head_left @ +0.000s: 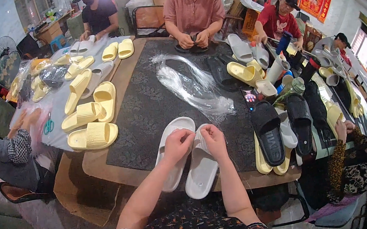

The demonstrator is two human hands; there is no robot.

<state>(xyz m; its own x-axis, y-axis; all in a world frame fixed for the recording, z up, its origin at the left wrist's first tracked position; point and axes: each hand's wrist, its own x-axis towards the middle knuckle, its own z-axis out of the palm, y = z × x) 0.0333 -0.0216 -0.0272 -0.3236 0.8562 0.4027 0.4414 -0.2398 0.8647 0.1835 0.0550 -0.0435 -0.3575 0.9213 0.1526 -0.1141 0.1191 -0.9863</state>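
A pair of light grey slide slippers lies side by side at the table's near edge, toes pointing away from me. Over the strap of the left slipper (173,175) is my left hand (179,144), its fingers pinched together toward the gap between the two straps. My right hand (214,140) is closed in a pinch at the strap of the right slipper (201,178). What the fingertips hold is too small to make out. Thin clear strands hang beside my right forearm. Just beyond lies a loose bundle of clear plastic strands (188,83).
Yellow slippers (93,136) line the table's left side. Black slippers (268,132), more yellow and grey ones, cups and a phone (250,97) crowd the right. Several people work around the table; one across from me (194,11) handles a dark slipper. Scissors (48,125) lie at left.
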